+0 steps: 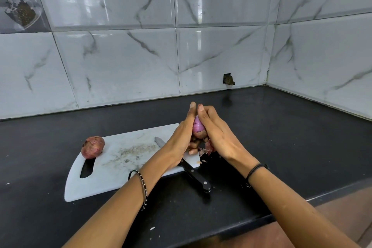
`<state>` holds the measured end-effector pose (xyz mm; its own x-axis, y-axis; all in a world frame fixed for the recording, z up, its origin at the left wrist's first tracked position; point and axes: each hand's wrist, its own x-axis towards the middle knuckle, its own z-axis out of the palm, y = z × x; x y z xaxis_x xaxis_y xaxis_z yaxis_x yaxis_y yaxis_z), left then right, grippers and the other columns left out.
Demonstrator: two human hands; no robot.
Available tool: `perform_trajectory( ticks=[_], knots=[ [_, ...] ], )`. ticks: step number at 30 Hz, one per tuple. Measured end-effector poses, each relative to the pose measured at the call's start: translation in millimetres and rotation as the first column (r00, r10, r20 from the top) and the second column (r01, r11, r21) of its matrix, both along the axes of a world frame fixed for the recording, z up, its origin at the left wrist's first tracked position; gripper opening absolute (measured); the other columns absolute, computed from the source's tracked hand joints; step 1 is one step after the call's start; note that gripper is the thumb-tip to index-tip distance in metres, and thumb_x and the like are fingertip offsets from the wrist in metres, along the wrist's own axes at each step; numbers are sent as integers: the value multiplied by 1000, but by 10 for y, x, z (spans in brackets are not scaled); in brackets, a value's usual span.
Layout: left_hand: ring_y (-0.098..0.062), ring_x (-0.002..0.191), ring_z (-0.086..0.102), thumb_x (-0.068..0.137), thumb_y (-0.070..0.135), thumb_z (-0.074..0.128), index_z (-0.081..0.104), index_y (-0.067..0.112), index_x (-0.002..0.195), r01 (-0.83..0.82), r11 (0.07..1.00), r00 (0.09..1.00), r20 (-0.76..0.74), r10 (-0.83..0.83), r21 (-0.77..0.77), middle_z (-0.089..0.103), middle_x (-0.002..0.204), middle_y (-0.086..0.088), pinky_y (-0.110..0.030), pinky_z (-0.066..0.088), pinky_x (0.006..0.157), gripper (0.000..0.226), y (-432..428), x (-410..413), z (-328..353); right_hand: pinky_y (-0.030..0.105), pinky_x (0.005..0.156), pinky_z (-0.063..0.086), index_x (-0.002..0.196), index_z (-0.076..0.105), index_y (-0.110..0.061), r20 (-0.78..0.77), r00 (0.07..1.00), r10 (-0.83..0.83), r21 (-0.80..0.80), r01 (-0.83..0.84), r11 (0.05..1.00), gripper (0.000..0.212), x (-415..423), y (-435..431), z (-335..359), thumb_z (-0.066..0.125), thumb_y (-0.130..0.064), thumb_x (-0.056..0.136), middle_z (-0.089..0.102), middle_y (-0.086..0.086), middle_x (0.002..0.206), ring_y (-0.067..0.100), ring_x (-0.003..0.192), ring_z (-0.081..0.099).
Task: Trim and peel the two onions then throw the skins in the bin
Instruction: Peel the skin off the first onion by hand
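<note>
1 head view: close above cutting board (112,171), angled forward-down across tabletop (281,137) toward tiled wall (120,56) behind board.

Bright, even daylight fills the view, and window glare gleams on the glossy wall tiles (193,46) above and behind the fingers (192,106). Only soft, faint shadows lie on the dark bench (281,127) below the fingers. Far out from them, tile lines bow with lens distortion.

Two onions (93,147) (198,125) — one knife (193,173), one cutting board (120,167) — two hands (179,143) (219,137).
</note>
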<state>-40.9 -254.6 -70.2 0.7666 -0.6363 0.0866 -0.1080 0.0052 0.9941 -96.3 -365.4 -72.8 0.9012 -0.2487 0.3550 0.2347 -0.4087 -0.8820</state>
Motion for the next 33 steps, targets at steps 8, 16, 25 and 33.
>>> perform_trajectory(
  ticks=[8,16,25,33],
  knots=[
    [-10,44,38,93,78,33,59,15,60,101,991,995,-8,-101,91,53,59,-8,-22,31,43,76,36,5,5,43,105,49,115,64,-18,-46,999,22,77,-18,997,76,52,-83,-145,27,-81,94,71,8,114,17,110,67],
    [-11,51,34,102,62,38,57,14,126,201,964,973,75,-217,176,52,62,-2,-23,37,51,58,91,37,-12,45,108,48,110,70,-38,-155,988,17,172,10,985,69,41,-120,-116,19,-81,94,76,-1,106,12,107,71],
    [-16,56,26,98,49,36,64,8,100,288,956,957,12,-289,46,61,76,-14,-28,31,51,50,128,53,-2,60,119,25,109,72,-42,-173,985,29,195,6,981,84,75,-120,-131,16,-97,78,78,-4,103,17,110,71],
    [-8,46,27,98,68,38,62,16,91,99,995,995,-35,-99,-3,43,52,8,-25,30,48,58,58,50,5,26,88,52,113,68,-28,55,994,-89,168,79,983,58,28,-158,-81,28,-69,100,74,-5,104,4,98,69]
  ],
)
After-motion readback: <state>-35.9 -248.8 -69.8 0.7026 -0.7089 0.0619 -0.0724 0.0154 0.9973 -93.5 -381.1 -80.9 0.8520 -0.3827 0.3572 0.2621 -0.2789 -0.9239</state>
